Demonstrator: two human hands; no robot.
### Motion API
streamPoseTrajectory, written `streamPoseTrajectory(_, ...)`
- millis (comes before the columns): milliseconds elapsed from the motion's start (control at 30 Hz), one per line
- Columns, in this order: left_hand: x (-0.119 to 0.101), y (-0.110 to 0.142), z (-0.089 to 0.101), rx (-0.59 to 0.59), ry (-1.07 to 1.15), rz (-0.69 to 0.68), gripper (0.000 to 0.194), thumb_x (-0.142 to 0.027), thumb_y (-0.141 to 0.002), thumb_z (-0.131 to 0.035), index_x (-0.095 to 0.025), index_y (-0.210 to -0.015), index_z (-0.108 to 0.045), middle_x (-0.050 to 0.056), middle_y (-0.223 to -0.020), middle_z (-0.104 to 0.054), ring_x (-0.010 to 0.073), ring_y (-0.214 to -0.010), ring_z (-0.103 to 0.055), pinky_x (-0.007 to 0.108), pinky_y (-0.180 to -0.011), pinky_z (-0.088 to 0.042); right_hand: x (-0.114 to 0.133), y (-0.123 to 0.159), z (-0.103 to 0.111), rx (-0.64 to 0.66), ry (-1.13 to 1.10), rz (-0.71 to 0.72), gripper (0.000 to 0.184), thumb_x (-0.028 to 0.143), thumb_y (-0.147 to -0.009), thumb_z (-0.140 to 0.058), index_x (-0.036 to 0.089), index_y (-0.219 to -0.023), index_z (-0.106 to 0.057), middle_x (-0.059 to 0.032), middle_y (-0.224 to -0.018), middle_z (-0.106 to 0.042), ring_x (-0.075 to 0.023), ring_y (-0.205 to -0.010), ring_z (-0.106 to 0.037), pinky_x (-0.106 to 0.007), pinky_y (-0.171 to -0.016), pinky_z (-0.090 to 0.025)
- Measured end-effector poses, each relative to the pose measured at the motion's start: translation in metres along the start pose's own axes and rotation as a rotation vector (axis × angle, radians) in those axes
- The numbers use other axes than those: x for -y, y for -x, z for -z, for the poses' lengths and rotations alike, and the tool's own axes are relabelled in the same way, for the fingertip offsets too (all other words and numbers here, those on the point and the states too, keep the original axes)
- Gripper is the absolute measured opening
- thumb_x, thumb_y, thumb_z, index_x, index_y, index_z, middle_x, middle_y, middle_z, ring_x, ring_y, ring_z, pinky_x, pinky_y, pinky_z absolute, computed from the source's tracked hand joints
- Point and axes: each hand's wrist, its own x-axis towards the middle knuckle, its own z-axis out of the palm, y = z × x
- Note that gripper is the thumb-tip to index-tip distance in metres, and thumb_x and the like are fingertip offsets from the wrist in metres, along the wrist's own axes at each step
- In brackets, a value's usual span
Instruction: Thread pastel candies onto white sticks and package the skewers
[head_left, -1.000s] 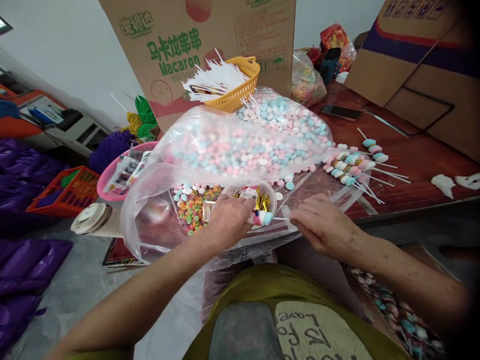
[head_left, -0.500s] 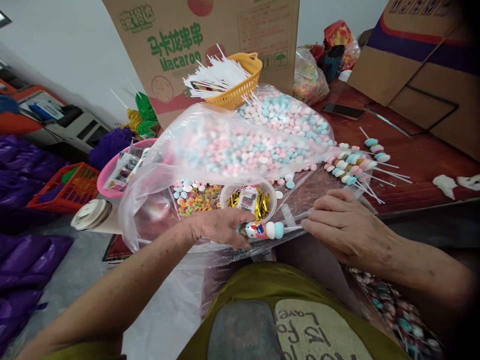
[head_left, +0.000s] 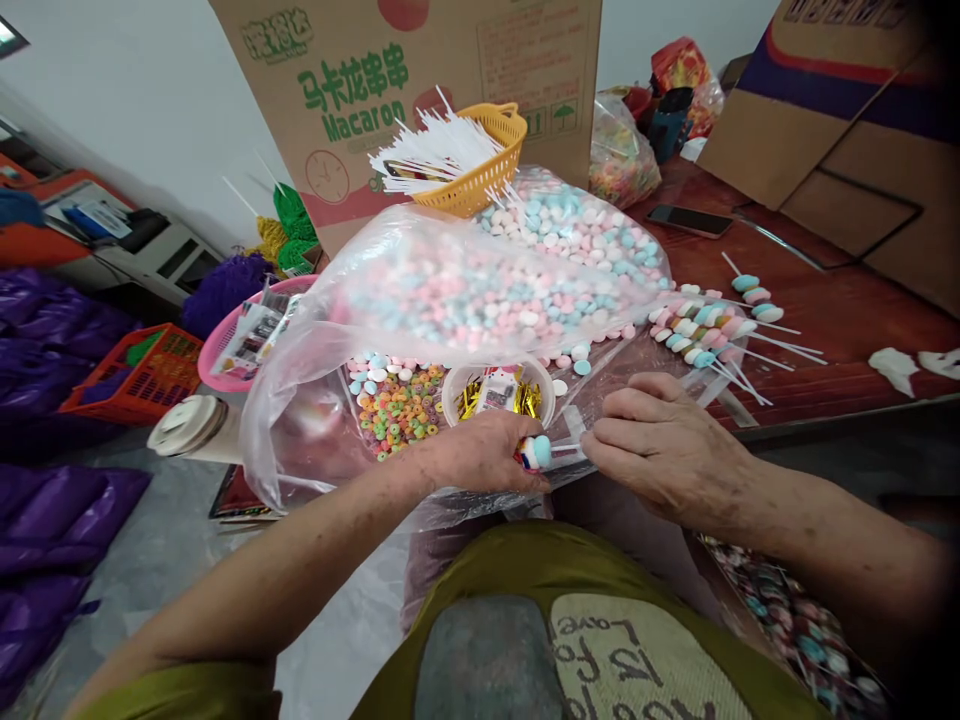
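In the head view my left hand [head_left: 487,450] is closed around a marshmallow skewer [head_left: 537,453] in a printed clear wrapper. Only its blue and white end shows past my fingers. My right hand [head_left: 660,435] pinches the white stick of the same skewer at its right end, fingers curled. Just behind my left hand sits a round clear tub [head_left: 551,400] with gold twist ties [head_left: 527,400] and a printed packet [head_left: 497,390]. Colourful cereal rings [head_left: 401,408] lie to its left. Several finished marshmallow skewers [head_left: 697,330] are piled beyond my right hand.
A large plastic bag of pastel marshmallows [head_left: 480,280] covers the table's middle. Behind it stand a yellow basket [head_left: 480,180] of white sticks and a tall carton [head_left: 420,60]. A phone [head_left: 688,220] lies right; a pink basin [head_left: 217,360] is left. More skewers [head_left: 802,630] lie below right.
My left hand has slid right along the skewer and covers most of its wrapped part. My right hand has shifted slightly left, still at the stick.
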Motion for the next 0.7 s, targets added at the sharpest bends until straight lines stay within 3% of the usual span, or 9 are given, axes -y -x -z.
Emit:
streamPoseTrajectory(133,0.009,0.003,0.001,-0.157,-0.111,-0.046,0.026,-0.036,-0.065,-0.071,-0.021,-0.085,-0.063,0.000,-0.070,-0.060,0.0164,-0.064,-0.054,0.022,-0.052,-0.032,-0.008,0.002,-0.004,0.078,-0.068,-0.086,0.020,0.010,-0.081,-0.042,0.018,-0.068,-0.055,-0.0042,-0.065,-0.054,-0.0183,-0.069,-0.040,-0.034,-0.067,-0.026)
streamPoseTrajectory(267,0.018,0.013,0.004,-0.201,-0.407,0.004,0.016,-0.036,-0.070,-0.066,-0.022,-0.079,-0.063,0.002,-0.064,-0.061,0.0176,-0.058,-0.055,0.024,-0.050,-0.032,-0.013,0.010,-0.004,0.141,-0.239,-0.165,0.019,0.012,-0.083,-0.042,0.017,-0.069,-0.056,-0.0040,-0.065,-0.053,-0.0179,-0.068,-0.040,-0.031,-0.065,-0.025)
streamPoseTrajectory(367,0.013,0.013,0.000,-0.314,-0.679,-0.002,0.009,-0.020,-0.076,-0.056,-0.019,-0.082,-0.062,0.005,-0.068,-0.063,0.0198,-0.065,-0.059,0.029,-0.063,-0.040,-0.012,0.011,-0.004,0.192,-0.350,-0.197,0.021,0.013,-0.085,-0.041,0.017,-0.071,-0.056,-0.0036,-0.066,-0.054,-0.0176,-0.068,-0.043,-0.030,-0.067,-0.026)
streamPoseTrajectory(433,0.008,0.010,-0.004,-0.384,-0.824,-0.032,0.017,-0.010,-0.079,-0.047,-0.016,-0.085,-0.061,0.006,-0.070,-0.063,0.0207,-0.071,-0.060,0.033,-0.071,-0.041,-0.009,0.009,-0.005,0.197,-0.412,-0.221,0.022,0.013,-0.087,-0.039,0.017,-0.073,-0.056,-0.0040,-0.068,-0.055,-0.0170,-0.068,-0.044,-0.029,-0.067,-0.027)
streamPoseTrajectory(533,0.002,0.003,-0.008,-0.348,-0.840,-0.030,0.019,-0.010,-0.080,-0.044,-0.016,-0.087,-0.061,0.006,-0.071,-0.064,0.0211,-0.071,-0.061,0.034,-0.069,-0.042,-0.002,0.004,-0.008,0.161,-0.390,-0.231,0.021,0.011,-0.085,-0.040,0.016,-0.071,-0.056,-0.0044,-0.065,-0.053,-0.0174,-0.067,-0.043,-0.029,-0.065,-0.026)
streamPoseTrajectory(700,-0.007,-0.009,-0.011,-0.172,-0.559,0.147,0.022,-0.035,-0.076,-0.056,-0.022,-0.093,-0.060,0.003,-0.078,-0.067,0.0216,-0.074,-0.062,0.028,-0.059,-0.042,0.008,-0.004,-0.019,0.096,-0.167,-0.233,0.015,0.008,-0.076,-0.044,0.015,-0.070,-0.057,-0.0058,-0.064,-0.053,-0.0191,-0.068,-0.040,-0.031,-0.065,-0.024)
